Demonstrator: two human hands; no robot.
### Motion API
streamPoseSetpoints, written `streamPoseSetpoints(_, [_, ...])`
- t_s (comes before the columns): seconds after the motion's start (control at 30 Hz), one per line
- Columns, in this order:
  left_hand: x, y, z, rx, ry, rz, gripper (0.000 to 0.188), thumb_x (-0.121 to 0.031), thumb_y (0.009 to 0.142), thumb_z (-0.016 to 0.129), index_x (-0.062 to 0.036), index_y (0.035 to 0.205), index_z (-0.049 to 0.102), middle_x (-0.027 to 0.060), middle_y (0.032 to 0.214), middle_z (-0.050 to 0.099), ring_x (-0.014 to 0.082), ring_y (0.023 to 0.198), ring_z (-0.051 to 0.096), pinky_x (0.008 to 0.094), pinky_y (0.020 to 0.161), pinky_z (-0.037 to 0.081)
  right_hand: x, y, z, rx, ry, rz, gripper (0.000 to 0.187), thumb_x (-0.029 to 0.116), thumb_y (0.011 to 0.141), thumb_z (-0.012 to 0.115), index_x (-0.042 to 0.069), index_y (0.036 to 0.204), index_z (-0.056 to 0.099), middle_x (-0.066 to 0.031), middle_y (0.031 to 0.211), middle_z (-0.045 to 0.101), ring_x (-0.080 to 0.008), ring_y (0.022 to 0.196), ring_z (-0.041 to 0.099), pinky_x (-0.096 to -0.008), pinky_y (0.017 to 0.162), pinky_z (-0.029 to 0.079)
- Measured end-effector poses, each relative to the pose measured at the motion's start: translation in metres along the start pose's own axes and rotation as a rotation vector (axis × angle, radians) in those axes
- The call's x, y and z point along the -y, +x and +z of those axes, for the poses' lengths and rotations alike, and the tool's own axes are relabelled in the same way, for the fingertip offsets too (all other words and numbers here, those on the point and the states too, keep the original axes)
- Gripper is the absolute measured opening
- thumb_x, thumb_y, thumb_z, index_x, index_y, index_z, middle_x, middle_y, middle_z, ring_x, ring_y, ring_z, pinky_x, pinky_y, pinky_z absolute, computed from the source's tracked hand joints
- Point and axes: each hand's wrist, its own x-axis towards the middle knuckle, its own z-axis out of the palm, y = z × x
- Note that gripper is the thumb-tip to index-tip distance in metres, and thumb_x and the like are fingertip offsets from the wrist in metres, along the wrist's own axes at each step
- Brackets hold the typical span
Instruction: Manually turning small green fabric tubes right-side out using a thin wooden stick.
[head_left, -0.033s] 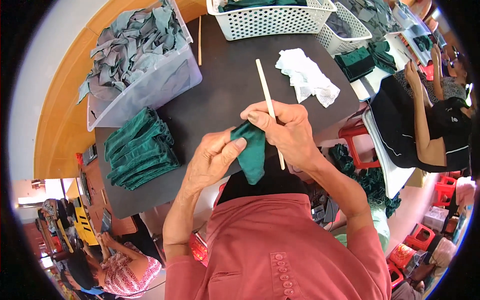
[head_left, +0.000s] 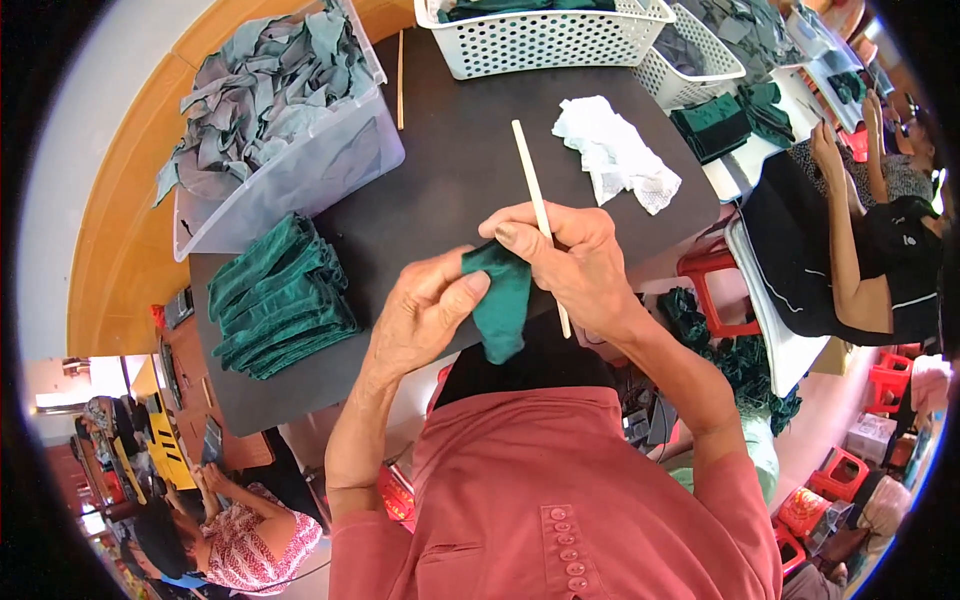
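A small dark green velvety cloth piece point(head_left: 505, 318) hangs between my hands, its lower end pointing toward my body. My left hand point(head_left: 425, 305) is closed, pinching the piece near its top with the thumb over it. My right hand point(head_left: 570, 255) grips the upper edge between thumb and fingers. A pale thin stick point(head_left: 527, 165), like a chopstick, also sits in the right hand, slanting past the thumb on both sides. Left of my hands lies a stack of folded green velvety pieces point(head_left: 280, 300) on the dark table point(head_left: 440, 140).
A clear plastic bin point(head_left: 330, 165) heaped with grey-green scraps stands at the back left. White perforated baskets point(head_left: 560, 52) hold more cloth at the back. A crumpled white cloth point(head_left: 612, 150) lies at right. Another thin stick point(head_left: 400, 85) rests near the bin. People sit on both sides.
The lower end of the green cloth piece has risen slightly. Both hands keep nearly the same place and grip.
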Motion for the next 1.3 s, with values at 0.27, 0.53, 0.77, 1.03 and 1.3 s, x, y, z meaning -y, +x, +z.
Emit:
streamPoseSetpoints(0.27, [0.009,0.012,-0.004,-0.141,0.068,0.056,0.026,-0.022,0.093,0.053,0.0023,0.089,0.059,0.0056,0.062,0.048,0.0125,0.057,0.043,0.0289,0.054,0.037,0.009,0.005,-0.002,0.075,0.070,0.056,0.022,0.011,0.097,0.046,0.001,0.114,0.058,0.0013,0.070,0.052,-0.0031,0.054,0.041,-0.0191,0.047,0.034])
streamPoseSetpoints(0.53, [0.012,0.013,-0.001,-0.146,0.273,0.417,0.017,-0.011,0.085,0.060,0.0045,0.091,0.059,0.0132,0.081,0.058,0.0285,0.079,0.057,0.0347,0.077,0.043,-0.001,-0.001,-0.016,0.165,0.157,0.183,0.025,0.015,0.095,0.050,-0.001,0.114,0.056,0.0019,0.079,0.053,-0.0017,0.055,0.037,-0.0176,0.045,0.028])
streamPoseSetpoints(0.77, [0.007,0.010,0.000,-0.136,0.139,0.237,0.016,-0.010,0.087,0.059,0.0028,0.097,0.061,0.0124,0.087,0.062,0.0241,0.084,0.058,0.0317,0.074,0.044,0.002,-0.005,-0.009,0.171,0.026,0.035,0.029,0.005,0.082,0.067,0.002,0.110,0.059,0.0047,0.077,0.054,-0.0015,0.064,0.045,-0.0171,0.055,0.038])
streamPoseSetpoints(1.03, [0.015,0.013,0.001,-0.192,-0.076,0.188,0.020,-0.014,0.091,0.058,0.0021,0.102,0.060,0.0058,0.078,0.060,0.0107,0.068,0.053,0.0252,0.062,0.042,0.006,-0.004,0.002,0.012,-0.130,-0.139,0.017,0.003,0.079,0.068,-0.001,0.096,0.064,0.0003,0.068,0.055,-0.0038,0.057,0.043,-0.0223,0.050,0.036])
streamPoseSetpoints(1.3, [0.020,0.014,-0.002,-0.140,-0.038,0.154,0.023,-0.019,0.093,0.055,0.0003,0.106,0.060,0.0011,0.070,0.053,0.0068,0.064,0.046,0.0226,0.057,0.038,0.008,-0.004,0.007,-0.035,-0.343,-0.420,0.022,0.000,0.071,0.073,-0.001,0.092,0.065,-0.0059,0.067,0.051,-0.0117,0.051,0.044,-0.0266,0.047,0.036])
